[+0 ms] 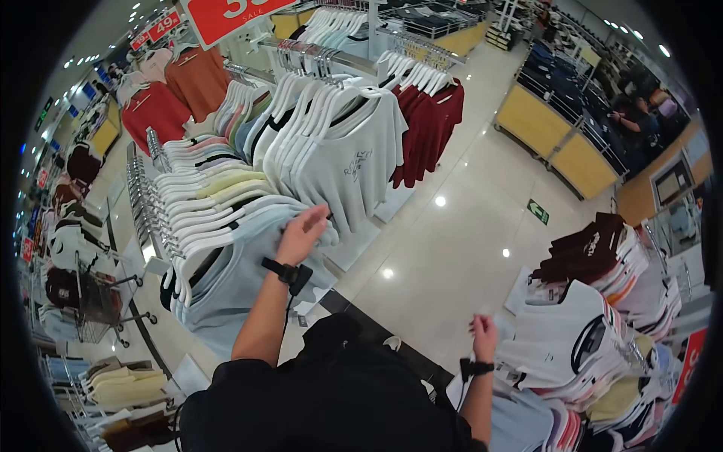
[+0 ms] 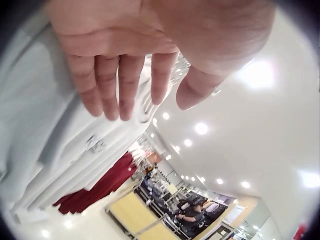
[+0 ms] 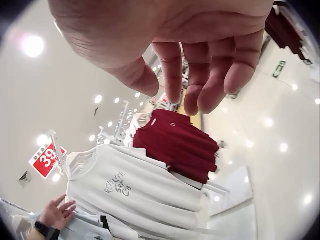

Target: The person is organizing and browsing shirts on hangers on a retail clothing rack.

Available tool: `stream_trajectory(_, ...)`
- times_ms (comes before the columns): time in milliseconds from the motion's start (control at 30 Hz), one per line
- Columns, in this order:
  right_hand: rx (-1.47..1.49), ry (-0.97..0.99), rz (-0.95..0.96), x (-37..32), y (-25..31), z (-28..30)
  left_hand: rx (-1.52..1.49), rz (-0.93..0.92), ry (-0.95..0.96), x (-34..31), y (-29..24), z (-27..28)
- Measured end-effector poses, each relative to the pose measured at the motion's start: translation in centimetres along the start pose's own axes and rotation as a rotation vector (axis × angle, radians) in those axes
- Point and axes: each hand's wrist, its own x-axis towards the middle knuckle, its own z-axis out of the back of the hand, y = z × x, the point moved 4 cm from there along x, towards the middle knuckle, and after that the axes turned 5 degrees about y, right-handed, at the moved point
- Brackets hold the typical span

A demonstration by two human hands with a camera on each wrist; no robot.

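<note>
My left hand (image 1: 303, 232) reaches over the near end of a rack, beside a light blue T-shirt (image 1: 252, 252) on a white hanger. In the left wrist view its fingers (image 2: 106, 82) are fairly straight, with nothing between them. White T-shirts (image 1: 350, 162) with dark lettering hang just beyond it. Dark red T-shirts (image 1: 429, 124) hang farther back on the same stand. My right hand (image 1: 483, 335) is over the aisle at the right, away from the clothes. Its fingers (image 3: 207, 75) hang loosely curled around nothing in the right wrist view.
A second rack of T-shirts (image 1: 561, 331) stands close on my right. Yellow-sided bins (image 1: 557, 135) hold dark clothes across the tiled aisle (image 1: 444, 218). A cart (image 1: 102, 297) stands at the left, and a red sale sign (image 1: 233, 19) hangs above the rack. Another person (image 1: 640, 117) is at the far right.
</note>
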Motion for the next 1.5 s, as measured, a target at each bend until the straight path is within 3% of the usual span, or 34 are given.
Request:
stream_trajectory(67, -0.049, 0.036, 0.135, 6.4, 5.8, -0.2, 0.154, -0.053, -0.063, 1.1, -6.2, 0.4)
stream_trajectory(133, 0.020, 0.087, 0.239, 9.8, 13.5, -2.3, 0.388, -0.315, -0.347, 2.6, -10.3, 0.5)
stream_trajectory(167, 0.051, 0.144, 0.273, 12.4, 15.1, -4.1, 0.389, -0.308, -0.358, 4.2, -10.0, 0.5)
stream_trajectory(233, 0.065, 0.209, 0.297, 15.2, 17.5, -6.9, 0.663, -0.402, -0.589, 6.2, -10.0, 0.3)
stream_trajectory(400, -0.015, 0.399, 0.252, 19.0, 18.7, -14.1, 0.760, -0.300, -0.646, 10.3, -8.9, 0.4)
stream_trajectory(533, 0.016, 0.463, 0.151, 21.9, 16.6, -14.8, 0.873, -0.327, -0.664, 12.1, -9.0, -0.8)
stream_trajectory(667, -0.007, 0.400, 0.119, 26.4, 15.8, -13.9, 0.772, -0.302, -0.664, 13.2, -8.0, 0.1)
stream_trajectory(800, -0.029, 0.439, 0.102, 31.2, 17.3, -14.1, 0.746, -0.331, -0.533, 11.7, -7.2, 0.1)
stream_trajectory(933, -0.111, 0.558, 0.172, 37.2, 20.2, -16.1, 0.708, -0.276, -0.373, 10.6, -7.7, -2.0)
stream_trajectory(1000, -0.100, 0.505, 0.357, 38.8, 24.5, -17.3, 0.694, -0.208, -0.403, 10.0, -7.5, -3.4)
stream_trajectory(1067, -0.099, 0.567, 0.418, 41.8, 25.4, -18.0, 0.683, -0.144, -0.438, 9.7, -7.3, -5.0)
stream_trajectory(1133, -0.037, 0.497, 0.650, 43.3, 29.1, -17.7, 0.705, -0.142, -0.584, 9.4, -6.5, -6.8)
stream_trajectory(1200, 0.003, 0.577, 0.686, 45.3, 32.1, -16.8, 0.620, -0.064, -0.784, 8.9, -5.3, -7.7)
stream_trajectory(1267, -0.026, 0.791, 0.792, 47.2, 33.9, -16.1, 0.427, -0.039, -0.883, 9.5, -5.8, -9.2)
stream_trajectory(1333, -0.008, 0.875, 0.813, 49.5, 36.0, -15.1, 0.416, -0.073, -0.911, 10.4, -6.1, -10.2)
stream_trajectory(1400, 0.068, 0.960, 0.771, 51.4, 37.2, -14.5, 0.683, -0.130, -0.863, 10.4, -7.3, -11.6)
stream_trajectory(1500, 0.124, 1.108, 0.752, 52.6, 37.7, -14.2, 0.651, -0.066, -0.904, 10.6, -8.5, -13.9)
